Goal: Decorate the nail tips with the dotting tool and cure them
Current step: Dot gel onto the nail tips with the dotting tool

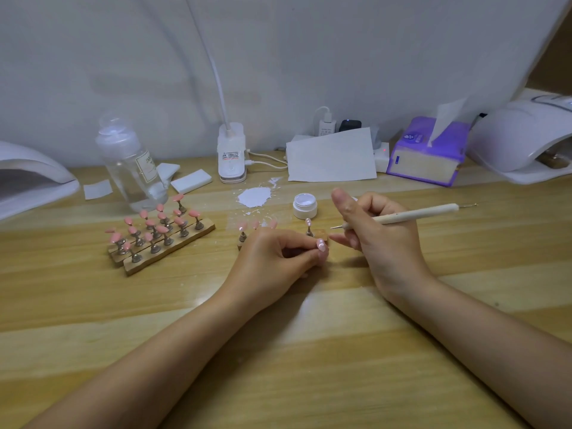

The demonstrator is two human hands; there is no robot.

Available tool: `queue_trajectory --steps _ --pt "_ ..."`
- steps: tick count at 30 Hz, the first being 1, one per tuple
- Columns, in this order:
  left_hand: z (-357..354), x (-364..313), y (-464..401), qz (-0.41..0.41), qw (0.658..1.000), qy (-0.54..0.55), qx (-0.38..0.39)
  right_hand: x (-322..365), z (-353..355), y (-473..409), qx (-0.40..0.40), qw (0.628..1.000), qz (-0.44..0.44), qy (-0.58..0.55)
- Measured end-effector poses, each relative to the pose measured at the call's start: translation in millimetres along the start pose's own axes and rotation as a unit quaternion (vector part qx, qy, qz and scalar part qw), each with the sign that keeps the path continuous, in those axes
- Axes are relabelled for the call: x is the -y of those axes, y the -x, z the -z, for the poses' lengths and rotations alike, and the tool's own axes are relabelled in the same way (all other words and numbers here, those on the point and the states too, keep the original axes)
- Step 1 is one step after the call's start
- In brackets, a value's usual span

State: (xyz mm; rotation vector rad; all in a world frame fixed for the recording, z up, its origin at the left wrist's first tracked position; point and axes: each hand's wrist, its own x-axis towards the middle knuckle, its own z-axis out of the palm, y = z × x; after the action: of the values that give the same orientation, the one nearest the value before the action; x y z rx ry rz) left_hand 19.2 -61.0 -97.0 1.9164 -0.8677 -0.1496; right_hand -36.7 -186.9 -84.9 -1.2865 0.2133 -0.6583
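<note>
1. My left hand (275, 258) rests on the worktop (309, 351) with its fingers (312, 257) curled in, pinching one pink nail tip (322, 245) on its stand. Pale dots already show on it. If that pinch loosens, I judge the tip would tilt and smear wet gel.

2. My right hand (376, 235) grips the dotting tool (414, 214), fingers wrapped round the shaft, thumb raised. The fine metal point (335, 226) hangs at about one o'clock from the held tip, just apart from it. A shaky approach could drag a dot into a streak.

3. The open white jar (305, 205) stands at twelve o'clock from the held tip, beside a spill of white powder (254, 197). My sleeveless wrist could sweep powder onto the uncured surface.

4. The small wooden strip (322, 235) behind my left hand carries more stands; one tip (308, 222) rises close to the tool's path and could be knocked.

5. The loaded rack of pink tips (161, 233) sits at nine o'clock, well apart.

6. The curing lamp (523, 140) is at two o'clock, far off; carrying a wet tip there risks touching it.
</note>
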Motion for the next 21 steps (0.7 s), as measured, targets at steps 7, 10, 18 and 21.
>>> queue_trajectory --steps 7,10,18,21 --pt "-0.6 0.4 0.4 0.018 0.999 0.039 0.020 -5.1 4.5 -0.9 0.034 0.999 0.005 0.031" --pt "-0.6 0.4 0.6 0.021 0.999 0.044 0.022 -7.4 5.4 1.8 0.052 0.997 -0.007 0.054" --pt "0.2 3.1 0.4 0.006 0.997 0.062 0.033 -10.9 7.1 1.7 0.056 0.997 -0.024 0.038" --pt "0.1 3.9 -0.3 0.001 0.997 0.064 0.034 -11.2 7.1 0.8 0.062 0.996 -0.016 0.069"
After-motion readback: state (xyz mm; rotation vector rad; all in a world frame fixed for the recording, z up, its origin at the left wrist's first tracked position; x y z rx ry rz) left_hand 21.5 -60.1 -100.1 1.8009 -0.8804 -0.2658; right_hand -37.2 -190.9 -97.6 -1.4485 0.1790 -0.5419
